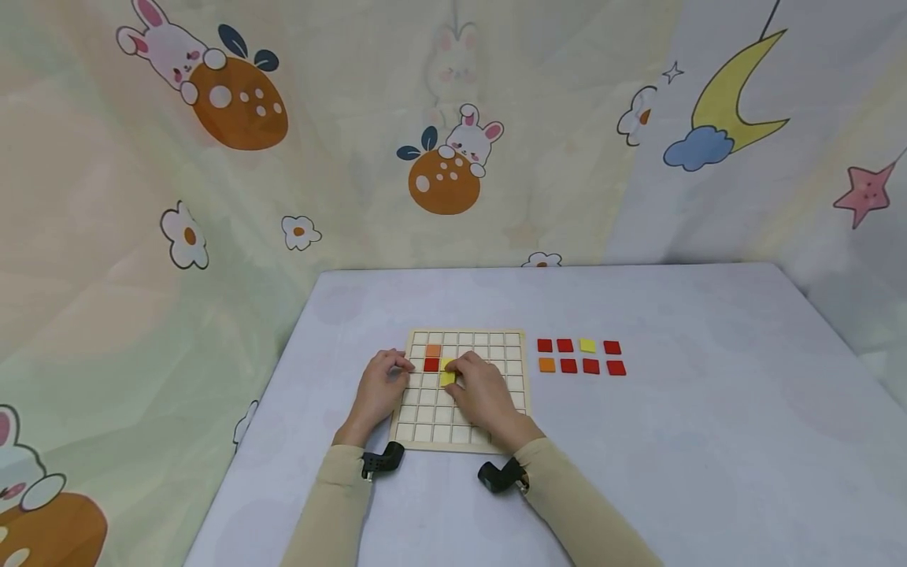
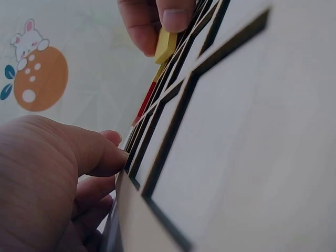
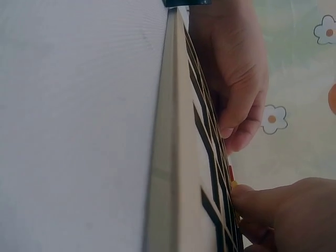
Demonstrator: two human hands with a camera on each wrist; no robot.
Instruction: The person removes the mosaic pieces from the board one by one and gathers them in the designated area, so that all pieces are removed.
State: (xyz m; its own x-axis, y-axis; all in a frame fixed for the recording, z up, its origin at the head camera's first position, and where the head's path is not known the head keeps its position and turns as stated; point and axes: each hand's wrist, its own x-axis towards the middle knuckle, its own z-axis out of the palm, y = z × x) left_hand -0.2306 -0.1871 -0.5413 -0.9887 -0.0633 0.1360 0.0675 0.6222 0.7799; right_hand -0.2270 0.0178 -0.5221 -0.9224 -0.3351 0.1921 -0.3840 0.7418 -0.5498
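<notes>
A square wooden grid board (image 1: 425, 414) lies on the table. At its left edge, my left hand (image 1: 380, 387) holds the rim between thumb and fingers, as the left wrist view shows. Over the middle of the grid, my right hand (image 1: 487, 398) pinches a small yellow square tile (image 2: 166, 46), tilted at the grid surface. Just beyond it is another yellow tile (image 1: 446, 363), partly covered by the fingers. An orange tile (image 1: 433, 350) and a red tile (image 1: 431, 365) sit in cells to the left.
Right of the board, loose tiles lie in two rows: several red tiles (image 1: 591, 366), a yellow one (image 1: 587, 345) and an orange one (image 1: 547, 365). A pale cloth covers the table (image 1: 708, 441). A patterned curtain (image 1: 354, 142) hangs behind.
</notes>
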